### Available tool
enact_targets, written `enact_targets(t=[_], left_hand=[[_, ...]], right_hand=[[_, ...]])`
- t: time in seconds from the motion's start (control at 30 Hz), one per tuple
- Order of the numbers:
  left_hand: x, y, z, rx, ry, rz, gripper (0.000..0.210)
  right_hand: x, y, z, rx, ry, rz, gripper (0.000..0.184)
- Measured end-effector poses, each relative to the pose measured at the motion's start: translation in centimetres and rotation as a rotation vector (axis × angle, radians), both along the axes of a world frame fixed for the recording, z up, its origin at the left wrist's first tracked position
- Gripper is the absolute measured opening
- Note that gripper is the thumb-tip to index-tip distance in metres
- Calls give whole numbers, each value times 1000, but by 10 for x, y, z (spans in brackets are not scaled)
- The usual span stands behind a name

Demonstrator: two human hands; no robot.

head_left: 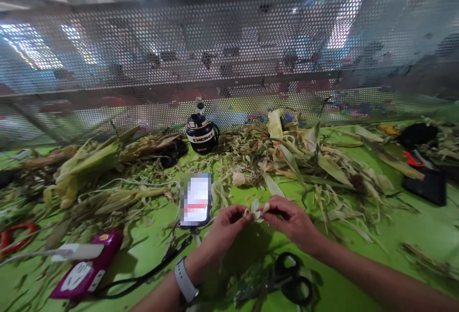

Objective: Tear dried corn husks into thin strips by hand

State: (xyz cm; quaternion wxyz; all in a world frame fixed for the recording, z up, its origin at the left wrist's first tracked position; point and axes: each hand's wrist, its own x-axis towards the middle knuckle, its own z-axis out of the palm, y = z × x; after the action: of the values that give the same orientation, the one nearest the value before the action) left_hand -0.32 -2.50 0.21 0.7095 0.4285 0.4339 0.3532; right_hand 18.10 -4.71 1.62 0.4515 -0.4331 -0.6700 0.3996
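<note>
Between my two hands is a small pale piece of corn husk (pixel 255 209), folded or knotted, with short ends sticking up. My left hand (pixel 229 223), with a light watch band on the wrist, pinches its left side between thumb and fingers. On the other side, my right hand (pixel 289 219) pinches the husk with thumb and forefinger. Black-handled scissors (pixel 289 281) lie on the green table (pixel 247 250) below my hands, among husk scraps. A lit phone (pixel 196 199) on a black strap lies just left of my left hand.
Heaps of dried corn husk (pixel 322 159) spread across the back, with more husks (pixel 93 159) at left. A black bottle (pixel 201 133) stands before a perforated metal screen (pixel 229 54). At left are a purple packet (pixel 89 266), a white power bank (pixel 77 251) and an orange ring (pixel 17 236).
</note>
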Motion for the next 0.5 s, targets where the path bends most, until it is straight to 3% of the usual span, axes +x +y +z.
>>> enact_targets(t=[0.07,0.13,0.3,0.5], left_hand=[[0,1,-3,26,15,-10,39],[0,2,-7,62,37,-18,42],[-1,2,-10,121,90,-58,42],[-1,-1,-7,143,85,-88,42]], right_hand=[[0,1,-2,124,-39,2,18],[-1,1,-5,153,-57,50,19],[-5,0,-9,-76,-59,90,25],[-4,2,-6,-21,-161,92,20]])
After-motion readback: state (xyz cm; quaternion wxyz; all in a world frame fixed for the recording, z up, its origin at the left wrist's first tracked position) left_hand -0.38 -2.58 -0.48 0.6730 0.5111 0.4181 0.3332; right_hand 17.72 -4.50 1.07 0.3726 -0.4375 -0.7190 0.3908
